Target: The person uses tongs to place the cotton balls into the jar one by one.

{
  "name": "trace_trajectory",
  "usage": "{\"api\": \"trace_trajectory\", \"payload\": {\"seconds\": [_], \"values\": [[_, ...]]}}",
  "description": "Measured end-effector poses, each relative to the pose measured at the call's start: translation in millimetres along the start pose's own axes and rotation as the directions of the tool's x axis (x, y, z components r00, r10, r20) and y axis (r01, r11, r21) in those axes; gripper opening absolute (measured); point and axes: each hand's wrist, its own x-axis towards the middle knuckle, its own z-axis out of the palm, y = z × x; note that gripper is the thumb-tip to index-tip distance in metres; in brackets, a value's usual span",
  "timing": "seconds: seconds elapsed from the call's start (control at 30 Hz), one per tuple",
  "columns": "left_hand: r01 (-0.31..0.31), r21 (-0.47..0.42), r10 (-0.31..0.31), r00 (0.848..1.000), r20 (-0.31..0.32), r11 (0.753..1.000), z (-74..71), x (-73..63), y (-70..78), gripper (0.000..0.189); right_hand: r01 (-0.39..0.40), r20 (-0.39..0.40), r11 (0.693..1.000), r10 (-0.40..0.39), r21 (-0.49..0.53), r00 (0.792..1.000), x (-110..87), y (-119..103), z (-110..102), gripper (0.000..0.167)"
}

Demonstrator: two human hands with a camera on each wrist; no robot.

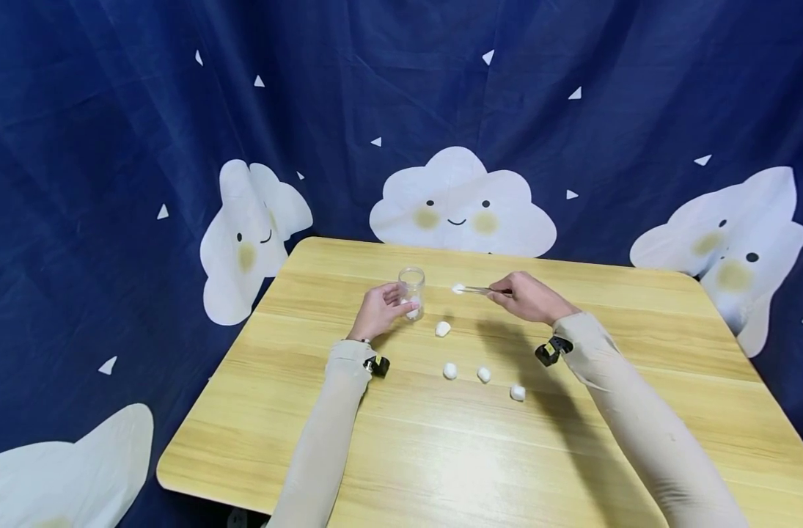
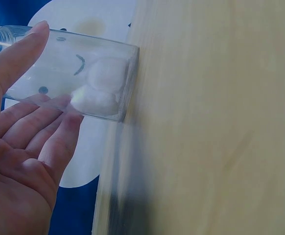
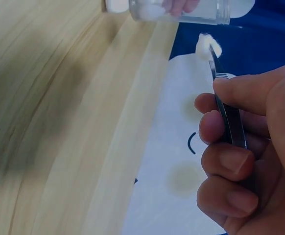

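Observation:
My left hand (image 1: 378,312) holds a clear jar (image 2: 54,73) upright on the table, thumb on one side and fingers on the other. At the jar's bottom lie white cotton balls (image 2: 107,73). To the right of the jar, my right hand (image 1: 532,297) grips a pair of dark metal tweezers (image 3: 229,115), with its fingers curled round them. Held at the tweezers' tips is another cotton ball (image 3: 207,47), raised above the table beside the jar. A loose cotton ball (image 1: 443,329) sits on the table just in front of the jar.
Three more cotton balls lie on the wooden table (image 1: 282,411) nearer to me: one below the jar (image 1: 411,276), the others stepping rightward, ending with the rightmost ball (image 1: 518,393). A blue curtain (image 1: 335,95) with white clouds hangs behind the table's far edge.

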Motion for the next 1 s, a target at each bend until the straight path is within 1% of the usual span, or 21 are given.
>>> {"api": "trace_trajectory", "payload": {"seconds": [0.13, 0.23, 0.5, 0.73, 1.0], "values": [[-0.001, -0.004, 0.001, 1.000, 0.010, 1.000, -0.4, 1.1, 0.4, 0.064, -0.004, -0.004, 1.000, 0.004, -0.001, 1.000, 2.5, -3, -2, 0.022], [-0.002, 0.001, 0.002, 1.000, 0.011, 1.000, -0.4, 0.6, 1.7, 0.066, 0.001, -0.005, 1.000, -0.001, 0.000, 1.000, 4.8, -5, -2, 0.022], [0.002, 0.020, -0.002, 1.000, 0.003, 1.000, 0.3, 0.9, 2.3, 0.069, 0.050, -0.016, 0.999, -0.050, 0.010, 0.999, 12.6, -15, -7, 0.019], [0.005, 0.039, -0.006, 1.000, 0.011, 0.999, 0.2, -0.8, 4.7, 0.067, 0.096, -0.016, 0.995, -0.096, -0.001, 0.995, 20.8, -25, -13, 0.021], [-0.011, 0.044, 0.011, 1.000, 0.007, 0.999, 0.5, -1.0, 4.1, 0.065, 0.124, -0.031, 0.992, -0.125, -0.023, 0.992, 33.9, -34, -14, 0.020]]}}
